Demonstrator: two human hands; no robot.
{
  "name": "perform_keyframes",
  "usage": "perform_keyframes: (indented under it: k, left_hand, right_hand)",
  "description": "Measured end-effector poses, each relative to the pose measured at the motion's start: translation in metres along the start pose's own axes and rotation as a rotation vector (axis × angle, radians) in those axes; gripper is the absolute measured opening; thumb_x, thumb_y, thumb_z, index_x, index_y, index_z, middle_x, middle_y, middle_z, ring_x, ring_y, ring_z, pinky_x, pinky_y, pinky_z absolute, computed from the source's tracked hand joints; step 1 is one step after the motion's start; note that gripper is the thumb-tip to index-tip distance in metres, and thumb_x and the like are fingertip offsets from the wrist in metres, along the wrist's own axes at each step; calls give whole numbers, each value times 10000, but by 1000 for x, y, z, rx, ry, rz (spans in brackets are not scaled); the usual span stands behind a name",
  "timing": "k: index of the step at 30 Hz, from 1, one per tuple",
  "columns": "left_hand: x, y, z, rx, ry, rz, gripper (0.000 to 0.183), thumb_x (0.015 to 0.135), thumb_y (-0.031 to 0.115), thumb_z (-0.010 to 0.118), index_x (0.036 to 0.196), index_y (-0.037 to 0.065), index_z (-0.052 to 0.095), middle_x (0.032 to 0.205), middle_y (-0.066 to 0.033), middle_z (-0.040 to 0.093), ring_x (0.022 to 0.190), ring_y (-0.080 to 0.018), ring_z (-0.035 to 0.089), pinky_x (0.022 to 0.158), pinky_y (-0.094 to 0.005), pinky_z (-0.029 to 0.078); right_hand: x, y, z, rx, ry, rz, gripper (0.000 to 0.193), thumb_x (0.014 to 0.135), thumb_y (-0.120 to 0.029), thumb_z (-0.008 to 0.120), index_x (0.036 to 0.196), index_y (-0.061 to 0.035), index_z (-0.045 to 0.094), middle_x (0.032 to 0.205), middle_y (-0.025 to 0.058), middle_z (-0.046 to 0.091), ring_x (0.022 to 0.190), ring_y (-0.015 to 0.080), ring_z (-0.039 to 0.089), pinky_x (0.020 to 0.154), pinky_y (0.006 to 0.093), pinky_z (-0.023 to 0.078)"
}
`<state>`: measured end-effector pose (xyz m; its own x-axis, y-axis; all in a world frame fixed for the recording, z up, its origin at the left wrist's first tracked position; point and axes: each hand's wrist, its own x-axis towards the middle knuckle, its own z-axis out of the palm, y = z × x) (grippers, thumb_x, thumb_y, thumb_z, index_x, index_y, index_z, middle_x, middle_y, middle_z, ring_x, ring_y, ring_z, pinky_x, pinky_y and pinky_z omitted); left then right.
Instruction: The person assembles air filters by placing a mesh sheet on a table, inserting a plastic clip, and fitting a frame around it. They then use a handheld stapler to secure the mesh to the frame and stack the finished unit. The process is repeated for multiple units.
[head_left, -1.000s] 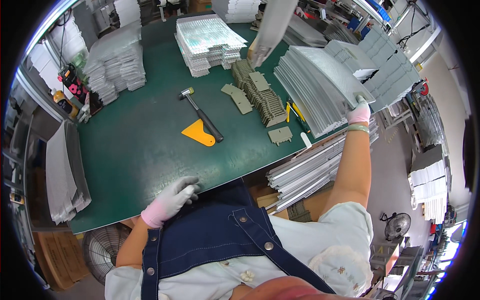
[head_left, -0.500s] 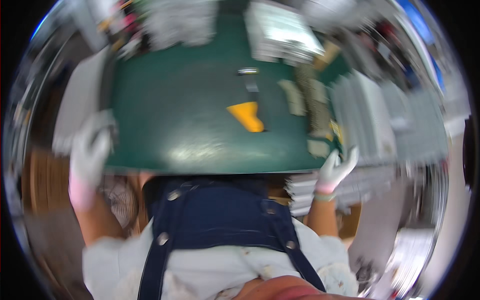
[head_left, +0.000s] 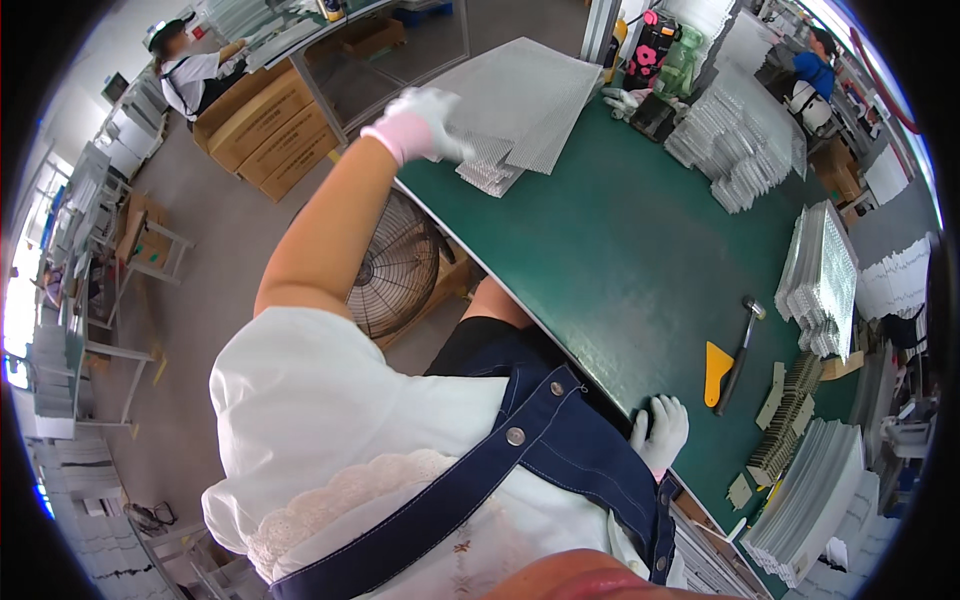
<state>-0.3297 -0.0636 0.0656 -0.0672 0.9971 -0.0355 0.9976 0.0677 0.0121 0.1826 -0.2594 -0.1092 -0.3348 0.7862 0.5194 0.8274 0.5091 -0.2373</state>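
Observation:
My left hand point(head_left: 422, 122), in a white glove with a pink cuff, reaches out at the left corner of a stack of silver-grey textured sheets point(head_left: 530, 85). Its fingers and thumb are apart, and I see nothing gripped; whether it touches the sheets is unclear. My right hand point(head_left: 661, 432), gloved in white, rests with spread fingers at the near edge of the green tabletop point(head_left: 610, 270). Right of it lie a yellow triangular scraper point(head_left: 717, 374) and a hammer point(head_left: 742, 357) with a dark handle.
Rows of small beige-grey pieces point(head_left: 787, 425) and stacked silver panels point(head_left: 812, 490) line the right side. More silver stacks point(head_left: 740, 135) stand farther back. A floor fan point(head_left: 392, 265) is below the left edge. Cartons point(head_left: 270, 130) stand near a co-worker point(head_left: 190, 70).
The view has swung left and is sharper. My left hand has moved along the sheet stack to its outer corner. My right hand has shifted from the small pieces to the near table edge.

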Motion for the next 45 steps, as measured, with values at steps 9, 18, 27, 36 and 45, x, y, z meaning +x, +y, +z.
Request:
perform_keyframes:
  k: [9, 18, 27, 36, 45]
  left_hand:
    - [1, -23, -8, -100, 541, 179, 239, 868, 98, 616, 1093, 66, 686, 1022, -143, 703, 944, -309, 678, 840, -372, 535]
    - [-45, 56, -29, -125, 1078, 691, 288, 754, 15, 632, 1031, 78, 681, 969, -121, 676, 872, -302, 655, 761, -350, 532]
    - [-103, 215, 162, -459, 294, 1071, 100, 757, 169, 596, 808, 98, 547, 716, -59, 566, 703, -277, 584, 617, -425, 483]
    - [-60, 197, 152, -848, 555, 97, 832, 789, 286, 751, 1390, -110, 335, 1352, -338, 427, 1249, -433, 462, 1069, -465, 369]
    - [-59, 212, 138, -1164, 238, 302, 721, 791, 107, 698, 1407, -54, 361, 1208, -258, 605, 1118, -348, 621, 983, -376, 474]
  right_hand:
    - [3, -2, 0, -27, 16, 41, 291, 762, -105, 682, 1025, 2, 621, 1047, 189, 628, 1013, 409, 585, 891, 499, 454]
    - [9, -3, -5, -6, -34, 85, 317, 756, -123, 693, 1037, -2, 611, 1050, 193, 626, 1016, 407, 584, 904, 490, 455]
    - [66, 9, -2, 168, 255, 310, 390, 865, -110, 624, 1222, 34, 566, 1268, 224, 569, 1205, 379, 535, 1051, 443, 399]
    - [200, 66, 80, 338, -174, 580, 693, 878, -397, 636, 1375, 49, 447, 1379, 262, 500, 1285, 399, 480, 1103, 415, 361]
    - [165, 34, 11, 369, -85, 695, 795, 737, -283, 758, 1397, 10, 428, 1334, 273, 511, 1236, 375, 513, 1043, 418, 416]
